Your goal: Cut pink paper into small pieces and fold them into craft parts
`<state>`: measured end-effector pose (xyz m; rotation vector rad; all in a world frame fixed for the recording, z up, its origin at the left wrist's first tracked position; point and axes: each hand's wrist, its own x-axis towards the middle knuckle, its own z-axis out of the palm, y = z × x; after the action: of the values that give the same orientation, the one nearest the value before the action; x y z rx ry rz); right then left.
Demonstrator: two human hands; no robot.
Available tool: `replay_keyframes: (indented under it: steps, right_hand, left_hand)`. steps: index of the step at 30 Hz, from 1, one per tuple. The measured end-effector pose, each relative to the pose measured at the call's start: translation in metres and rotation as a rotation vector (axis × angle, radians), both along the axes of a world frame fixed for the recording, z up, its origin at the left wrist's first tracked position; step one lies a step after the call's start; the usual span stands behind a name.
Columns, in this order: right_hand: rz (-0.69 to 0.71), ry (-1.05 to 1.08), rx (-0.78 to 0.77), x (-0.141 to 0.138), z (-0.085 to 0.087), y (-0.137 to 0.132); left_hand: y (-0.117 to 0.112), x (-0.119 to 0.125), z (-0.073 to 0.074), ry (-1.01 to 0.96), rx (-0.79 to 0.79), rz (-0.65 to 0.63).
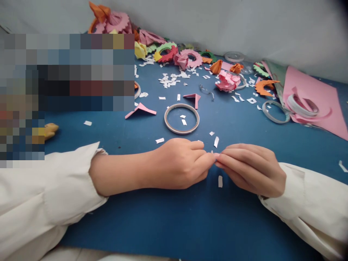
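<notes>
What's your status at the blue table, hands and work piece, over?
Left hand and right hand fingertip to fingertip, pinching tiny scrap. Tape ring just beyond, apart. Loose white scrap below hands.

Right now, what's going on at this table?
A person in white sleeves has both forearms on the blue table. The left hand and right hand meet fingertip to fingertip, pinching a tiny piece too small to identify. Just beyond them a tape ring lies flat, with white paper scraps scattered around and a folded pink piece nearby. Colourful paper rings sit at the back, and a pink sheet lies to the right.
</notes>
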<state>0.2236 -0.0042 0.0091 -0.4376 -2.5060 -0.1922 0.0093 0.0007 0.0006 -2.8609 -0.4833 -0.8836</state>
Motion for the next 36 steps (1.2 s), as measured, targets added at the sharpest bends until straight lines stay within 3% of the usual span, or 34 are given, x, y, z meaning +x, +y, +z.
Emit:
replay_keyframes:
  steps: [36]
  right_hand:
    - [0.026, -0.004, 0.021, -0.0019, -0.0003, -0.0006]
  left_hand:
    - [-0.0001, -0.0005, 0.0006, -0.026, -0.034, -0.029]
